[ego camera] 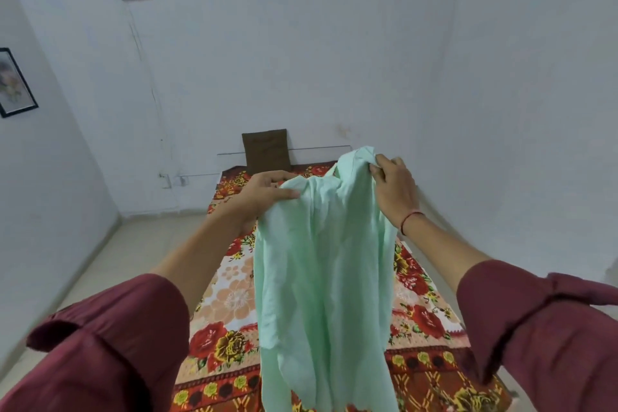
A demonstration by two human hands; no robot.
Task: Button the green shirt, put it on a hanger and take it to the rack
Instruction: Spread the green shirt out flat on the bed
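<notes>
While thin, crinkly green shirt point(321, 278) hangs limp, L hand point(264, 194), R hand point(394, 187) pinch top.

I see the pale mint-green cloth shirt point(321, 261) as one plain, even shade; the rolled maroon cloth sleeves point(110, 344) on both arms are a solid dark red; a thin red thread band point(409, 219) circles the right wrist; the flowered cloth bedspread point(227, 328) carries red and yellow roses with green leaves and large peach blooms on cream; its near border is brown with a yellow lattice; the square brown cushion point(266, 149) is plain and dark; the painted walls point(301, 43) read bluish white; the tiled floor point(133, 251) is pale beige; the black-framed picture point(15, 84) is too blurred to give me its colours.
</notes>
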